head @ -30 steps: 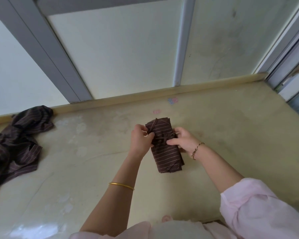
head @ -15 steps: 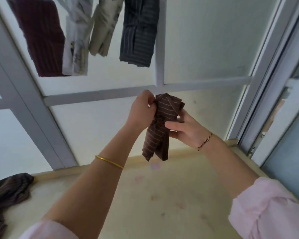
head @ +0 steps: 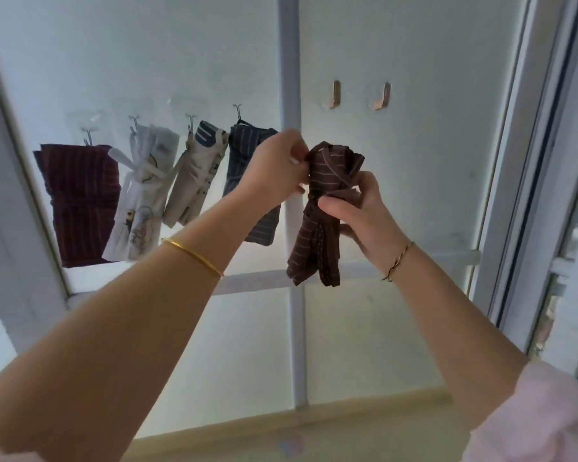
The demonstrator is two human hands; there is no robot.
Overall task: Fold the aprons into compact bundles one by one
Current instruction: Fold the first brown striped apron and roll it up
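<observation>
While both arms are raised in front of the wall panel, the brown striped apron bundle (head: 324, 208) is held in the air between the two hands, at about the height of the hanging row; it is a narrow roll of dark brown cloth with thin pale stripes, cinched near its upper third by a strap of the same cloth, with the lower end hanging loose in two flat folds. The left hand (head: 274, 168) pinches the upper left edge of the bundle between thumb and fingertips; the right hand (head: 361, 211) is curled round the cinched middle, thumb across the front, fingers behind. A gold bangle (head: 194, 256) sits on the left forearm; a thin bracelet (head: 397, 261) sits on the right wrist; a pink sleeve (head: 541, 415) covers the right upper arm.

To the left of the bundle, four finished bundles hang from small wire hooks on the panel: a maroon striped bundle (head: 80, 201) at the far left; a white printed bundle (head: 141, 201) beside it; a cream bundle (head: 197, 175) with a dark striped top edge next; a navy striped bundle (head: 244, 161) nearest the hands, partly hidden by the left wrist. Above and to the right of the bundle, two bare wall hooks (head: 336, 94) are fixed side by side. A pale worktop (head: 364, 438) shows at the bottom edge.
</observation>
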